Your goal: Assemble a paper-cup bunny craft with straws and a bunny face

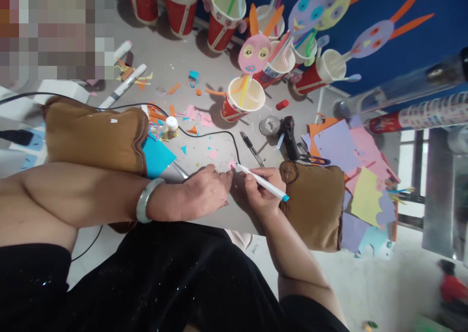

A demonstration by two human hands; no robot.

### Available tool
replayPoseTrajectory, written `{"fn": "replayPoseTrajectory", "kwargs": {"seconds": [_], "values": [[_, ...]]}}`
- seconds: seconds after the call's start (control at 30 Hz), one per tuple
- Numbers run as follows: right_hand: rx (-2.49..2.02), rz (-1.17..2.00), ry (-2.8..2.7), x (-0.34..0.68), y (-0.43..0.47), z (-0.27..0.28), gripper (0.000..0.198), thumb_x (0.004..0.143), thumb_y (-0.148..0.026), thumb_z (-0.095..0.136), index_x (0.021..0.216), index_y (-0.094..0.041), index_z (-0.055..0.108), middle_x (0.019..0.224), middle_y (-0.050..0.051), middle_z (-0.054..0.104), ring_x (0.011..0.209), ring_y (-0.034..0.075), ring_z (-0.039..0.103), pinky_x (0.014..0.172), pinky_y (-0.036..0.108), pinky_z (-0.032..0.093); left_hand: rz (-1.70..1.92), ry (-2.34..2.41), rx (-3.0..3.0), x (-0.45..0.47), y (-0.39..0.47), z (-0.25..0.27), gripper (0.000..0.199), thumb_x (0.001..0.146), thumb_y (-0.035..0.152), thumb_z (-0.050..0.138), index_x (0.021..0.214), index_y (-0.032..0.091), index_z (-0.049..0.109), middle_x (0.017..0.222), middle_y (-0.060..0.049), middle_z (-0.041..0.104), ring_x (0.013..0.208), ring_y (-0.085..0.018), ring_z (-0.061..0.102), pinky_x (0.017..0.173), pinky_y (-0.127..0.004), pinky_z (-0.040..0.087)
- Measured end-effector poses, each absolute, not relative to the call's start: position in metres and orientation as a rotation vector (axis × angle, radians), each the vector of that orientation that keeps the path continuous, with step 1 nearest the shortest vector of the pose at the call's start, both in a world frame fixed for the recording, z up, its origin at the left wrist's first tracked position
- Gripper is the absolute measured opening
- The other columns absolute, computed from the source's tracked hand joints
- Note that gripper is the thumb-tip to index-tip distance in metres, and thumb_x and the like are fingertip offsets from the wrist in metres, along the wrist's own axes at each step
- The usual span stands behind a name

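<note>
In my right hand is a white marker with a blue end, held like a pen. Its tip meets a small pink paper circle at the table's front. My left hand is closed, its fingertips at the circle's near edge, holding it. Beside my left wrist lie a blue paper sheet and a pointed metal tool, partly hidden. A black pen lies just beyond my right hand.
Paper cups with straws and paper faces, one a pink face, stand at the back. Brown cushions flank my hands. A black glue gun, scissors and coloured paper lie right. A black cable crosses the table.
</note>
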State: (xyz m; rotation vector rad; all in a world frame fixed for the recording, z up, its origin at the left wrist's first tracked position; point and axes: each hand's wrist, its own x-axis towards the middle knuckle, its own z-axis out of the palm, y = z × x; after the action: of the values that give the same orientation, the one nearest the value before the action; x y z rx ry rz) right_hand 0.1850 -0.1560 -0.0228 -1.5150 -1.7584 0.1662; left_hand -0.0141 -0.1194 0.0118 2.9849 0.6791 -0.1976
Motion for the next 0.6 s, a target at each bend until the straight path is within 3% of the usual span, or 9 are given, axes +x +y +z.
{"fn": "replayPoseTrajectory", "kwargs": {"seconds": [0.17,0.4,0.6], "values": [[-1.512,0.134,-1.793,0.180,-0.155,-0.019,0.015,0.098,-0.035,0.064,0.091,-0.022,0.067,0.066,-0.001,0.074,0.045,0.013,0.062,0.043,0.023,0.049,-0.082,0.712,3.014,-0.015,-0.122,0.007,0.052,0.098,0.040,0.071,0.132,0.001,0.070,0.089,-0.012,0.076,0.078,-0.022,0.069,0.072,-0.035,0.044],[-1.498,0.131,-1.804,0.181,-0.153,-0.016,0.012,0.096,-0.030,0.065,0.089,-0.021,0.068,0.064,-0.001,0.072,0.043,0.012,0.061,0.042,0.023,0.050,-0.054,0.782,2.988,-0.014,-0.120,0.011,0.067,0.100,0.044,0.069,0.141,-0.009,0.061,0.084,-0.012,0.075,0.069,-0.021,0.068,0.074,-0.036,0.046],[-1.527,0.156,-1.806,0.182,-0.155,-0.016,0.009,0.096,-0.029,0.066,0.091,-0.022,0.067,0.059,-0.004,0.068,0.044,0.013,0.062,0.042,0.024,0.052,0.098,0.846,3.075,-0.018,-0.122,-0.006,0.062,0.100,0.043,0.067,0.138,-0.005,0.063,0.082,-0.011,0.073,0.070,-0.022,0.067,0.072,-0.038,0.044]]}}
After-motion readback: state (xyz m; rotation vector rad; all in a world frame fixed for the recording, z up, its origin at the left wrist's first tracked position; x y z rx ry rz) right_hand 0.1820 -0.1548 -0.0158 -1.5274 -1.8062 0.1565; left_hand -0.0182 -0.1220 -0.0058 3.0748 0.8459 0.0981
